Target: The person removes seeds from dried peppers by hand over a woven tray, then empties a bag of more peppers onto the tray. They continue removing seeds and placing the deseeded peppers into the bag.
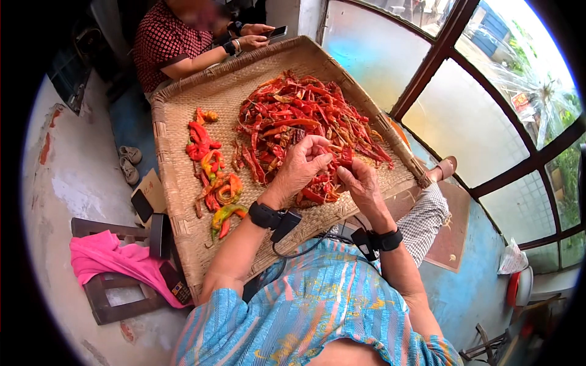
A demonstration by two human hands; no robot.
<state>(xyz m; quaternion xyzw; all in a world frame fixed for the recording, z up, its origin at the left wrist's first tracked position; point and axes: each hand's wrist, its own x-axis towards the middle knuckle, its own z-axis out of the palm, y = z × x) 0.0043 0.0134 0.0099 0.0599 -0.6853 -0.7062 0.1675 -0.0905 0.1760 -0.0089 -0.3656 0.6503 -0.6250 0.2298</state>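
Observation:
Both of my hands are close together over a heap of dried red chili peppers [293, 113] in a large woven tray [174, 201]. My left hand [300, 166] is closed, thumb against fingers, on a dried chili; its tip is partly hidden. Between the thumb and fingers of my right hand [364, 183] is a dark red chili pepper [345, 156], close to my left fingertips. More dried chilies lie under and just below my hands. Along the tray's left side is a row of fresher red, orange and yellow-green peppers [227, 188], apart from the heap.
Across the tray sits a person [177, 46] holding a phone [276, 33]. On the left a pink cloth [119, 262] hangs over a dark wooden chair [104, 299]. Framed windows [470, 110] line the right. Cables run from my wristbands above my lap.

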